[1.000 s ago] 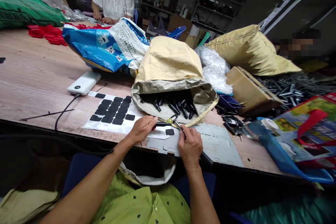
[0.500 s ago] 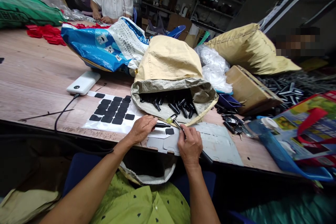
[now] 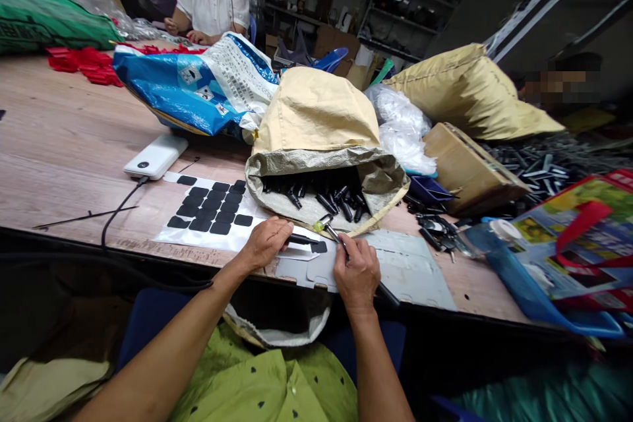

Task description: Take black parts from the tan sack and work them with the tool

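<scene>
My left hand (image 3: 270, 242) is closed round a slim black pen-like tube (image 3: 302, 239), whose tip points right. A small hammer (image 3: 333, 232) is gripped in my right hand (image 3: 357, 270). It has a metal shaft, a yellow-green end on its head, and a black handle reaching below the hand. The hammer's head is just above and right of the tube's tip; whether they touch I cannot tell. Under both hands lies a grey plate (image 3: 410, 270) at the table edge. Behind them an open cloth sack (image 3: 316, 112) holds several black tubes (image 3: 341, 198).
A sheet of black stickers (image 3: 212, 208) lies left of the sack, with a white power bank (image 3: 155, 155) and cable behind it. A blue-and-white bag (image 3: 198, 89) stands farther back. On the right are a wooden box (image 3: 475, 168) and a blue tray (image 3: 534, 297). A co-worker (image 3: 212, 3) sits opposite.
The tube in my left hand has tipped slightly, its tip now lower. The hammer has hardly moved. The co-worker opposite has raised one hand a little.
</scene>
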`<state>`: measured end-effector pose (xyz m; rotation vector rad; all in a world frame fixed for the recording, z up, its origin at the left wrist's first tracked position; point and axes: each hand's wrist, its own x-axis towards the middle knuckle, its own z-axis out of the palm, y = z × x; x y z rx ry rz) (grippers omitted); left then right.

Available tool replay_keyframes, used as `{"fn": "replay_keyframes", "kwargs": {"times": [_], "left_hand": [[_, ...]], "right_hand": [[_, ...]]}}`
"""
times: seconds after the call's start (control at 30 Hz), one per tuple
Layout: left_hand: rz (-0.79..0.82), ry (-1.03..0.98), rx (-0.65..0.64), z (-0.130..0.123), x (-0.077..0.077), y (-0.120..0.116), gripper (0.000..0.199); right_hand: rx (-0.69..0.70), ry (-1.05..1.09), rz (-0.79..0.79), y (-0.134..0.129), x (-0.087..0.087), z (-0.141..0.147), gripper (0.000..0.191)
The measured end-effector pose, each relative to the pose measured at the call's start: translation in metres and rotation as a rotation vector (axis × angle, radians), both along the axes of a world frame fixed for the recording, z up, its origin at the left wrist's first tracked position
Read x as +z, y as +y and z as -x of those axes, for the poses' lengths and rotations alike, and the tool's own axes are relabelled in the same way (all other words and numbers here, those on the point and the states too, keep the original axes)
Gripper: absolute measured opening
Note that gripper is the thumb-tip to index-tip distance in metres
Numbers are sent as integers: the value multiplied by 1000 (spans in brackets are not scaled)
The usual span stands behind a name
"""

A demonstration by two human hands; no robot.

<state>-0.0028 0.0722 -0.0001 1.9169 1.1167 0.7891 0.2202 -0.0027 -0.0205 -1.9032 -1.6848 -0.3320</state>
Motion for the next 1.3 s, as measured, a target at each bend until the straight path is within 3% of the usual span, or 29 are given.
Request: {"fn": "replay_keyframes", "kwargs": {"times": [0.53, 0.67, 0.8, 0.9, 0.97, 1.13, 1.3], "left_hand": [[-168, 170, -35, -2, -4, 0, 49], [-197, 183, -46, -3, 7, -23, 42], [-80, 139, -232, 2, 15, -71, 40], [31, 259, -338, 9, 3, -98, 41], [89, 418, -298, 14, -13, -106, 43], [212, 776, -164, 23, -51, -102, 43], [330, 847, -177, 23, -68, -97, 34]], "right_hand": [[-5, -10, -3, 0, 1, 0, 25], [0, -14, 1, -1, 2, 0, 25], [4, -9, 2, -1, 1, 0, 26], [2, -9, 1, -1, -1, -1, 26], [0, -9, 0, -1, -1, -1, 26], [-1, -10, 4, -1, 0, -1, 26], [-2, -9, 6, -1, 2, 0, 26]]}}
